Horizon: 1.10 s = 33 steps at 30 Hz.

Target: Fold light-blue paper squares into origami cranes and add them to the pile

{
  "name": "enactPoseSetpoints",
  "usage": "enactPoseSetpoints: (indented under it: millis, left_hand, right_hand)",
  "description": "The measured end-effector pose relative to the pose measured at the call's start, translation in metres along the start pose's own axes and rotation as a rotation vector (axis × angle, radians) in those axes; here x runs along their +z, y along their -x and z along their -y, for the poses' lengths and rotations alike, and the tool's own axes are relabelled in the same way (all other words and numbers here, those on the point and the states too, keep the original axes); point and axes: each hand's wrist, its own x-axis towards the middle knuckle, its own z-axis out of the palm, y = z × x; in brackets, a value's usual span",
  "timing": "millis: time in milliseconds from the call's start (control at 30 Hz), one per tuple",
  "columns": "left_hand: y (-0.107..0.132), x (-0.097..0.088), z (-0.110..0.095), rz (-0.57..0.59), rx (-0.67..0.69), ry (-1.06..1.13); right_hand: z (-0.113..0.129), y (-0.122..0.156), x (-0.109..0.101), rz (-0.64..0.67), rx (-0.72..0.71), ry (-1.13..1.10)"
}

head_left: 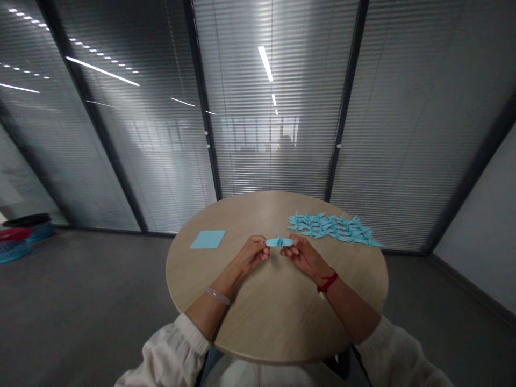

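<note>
A light-blue origami crane (pixel 279 242) is held between my two hands above the middle of the round table, its wings spread to both sides. My left hand (pixel 253 253) pinches the tip of one wing. The other wing's tip is gripped by the fingers of my right hand (pixel 303 255). Several finished blue paper cranes (pixel 332 227) lie in close rows to the far right of my right hand. Left of my left hand, a flat stack or sheet of blue paper (pixel 207 239) rests on the tabletop.
The round wooden table (pixel 278 317) stands close to a glass wall with blinds (pixel 274 161). On the floor at the far left are blue baskets (pixel 38 228), one with a dark rim. A white wall (pixel 484 215) runs along the right.
</note>
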Motion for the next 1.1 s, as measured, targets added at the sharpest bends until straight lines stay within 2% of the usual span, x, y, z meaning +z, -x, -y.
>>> enactPoseSetpoints:
  millis: [133, 333, 633, 767, 900, 1033, 1100]
  left_hand:
    - [0.0, 0.0, -0.003, -0.029, 0.006, 0.021]
    - [-0.001, -0.001, -0.001, 0.013, 0.024, 0.047]
    - [-0.001, 0.004, -0.006, 0.023, 0.061, -0.044]
    - [-0.004, 0.006, -0.012, -0.024, 0.064, -0.018]
    - [-0.002, 0.01, -0.015, -0.076, 0.104, -0.123]
    - [0.002, 0.016, -0.015, -0.005, 0.029, -0.265]
    - [0.002, 0.017, -0.014, 0.031, 0.045, -0.329]
  right_hand:
    - [0.0, 0.0, -0.001, 0.004, 0.008, -0.021]
    - [0.0, -0.001, -0.002, -0.029, -0.028, -0.005]
    - [0.003, -0.006, -0.007, -0.097, -0.04, 0.019]
    - [0.001, -0.008, -0.01, -0.129, 0.054, -0.034]
    - [-0.002, -0.007, -0.01, -0.066, 0.205, -0.005]
    - [-0.004, -0.007, -0.01, -0.045, 0.268, 0.025]
    - [-0.005, -0.007, -0.011, -0.051, 0.282, 0.044]
